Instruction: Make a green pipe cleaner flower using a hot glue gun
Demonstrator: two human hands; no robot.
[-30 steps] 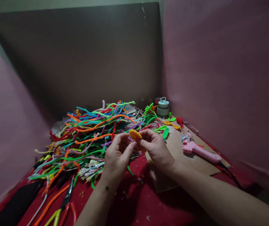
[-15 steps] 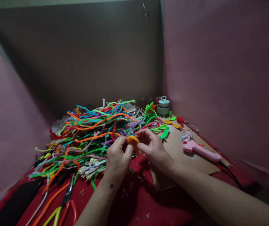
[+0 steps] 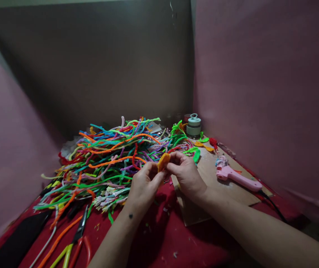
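Between my two hands is a small orange petal-shaped piece [image 3: 163, 162] bent from fuzzy pipe cleaner. My left hand [image 3: 145, 182] pinches its lower left side with thumb and fingers. From the right, the fingertips of my right hand [image 3: 185, 173] are closed on its other edge. Just behind the hands spreads a large heap of colourful pipe cleaners [image 3: 111, 149]. A green pipe-cleaner leaf [image 3: 196, 155] lies beyond my right hand. The part of the orange piece under my fingers is hidden.
A pink hot glue gun [image 3: 239, 178] with a black cord rests on a brown board [image 3: 223, 193] at right. Scissors [image 3: 78, 234] with red and yellow handles lie front left on the red cloth [image 3: 159, 245]. A pale green lidded jar [image 3: 194, 126] stands at the back.
The orange piece has turned so its rounded face stands more upright. Both hands have shifted slightly to the right, still gripping it.
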